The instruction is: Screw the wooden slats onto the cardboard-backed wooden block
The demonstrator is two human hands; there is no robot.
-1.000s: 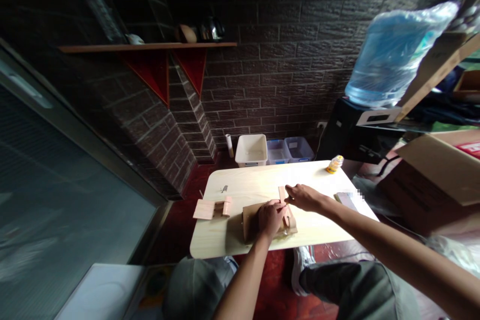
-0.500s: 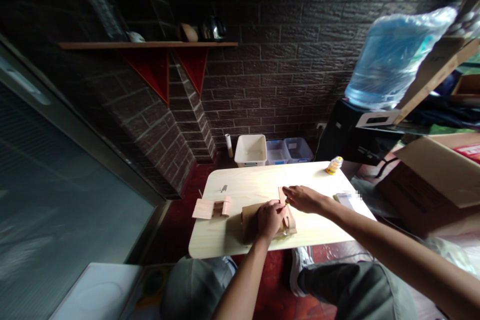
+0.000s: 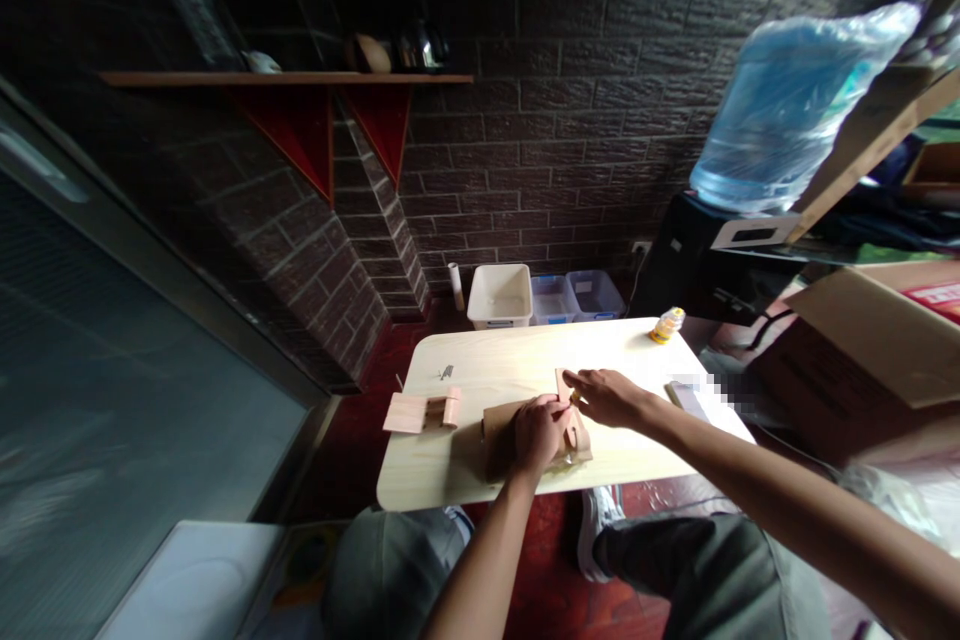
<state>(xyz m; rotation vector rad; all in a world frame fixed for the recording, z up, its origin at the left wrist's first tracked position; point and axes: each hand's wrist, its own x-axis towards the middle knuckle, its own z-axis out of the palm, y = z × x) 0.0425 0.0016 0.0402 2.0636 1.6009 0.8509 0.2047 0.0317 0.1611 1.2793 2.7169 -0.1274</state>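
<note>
Table [image 3: 510, 352]: pale wood-grain, round-cornered. Brown piece [image 3: 498, 435]: blocky; left hand [image 3: 538, 430] half-curled over it. Strip [image 3: 561, 381]: thin, tan; right hand [image 3: 606, 397] bunched closely beside it. Either hand's hold: cannot tell.

No text can be read with certainty. From the middle of the view, a small dark mark [image 3: 446, 373] is printed on the pale table [image 3: 510, 350] at seven o'clock, too small to make out. Far out at three o'clock, a red panel [image 3: 934, 298] on the cardboard box [image 3: 862, 330] bears whitish markings, blurred and cut by the edge.
</note>
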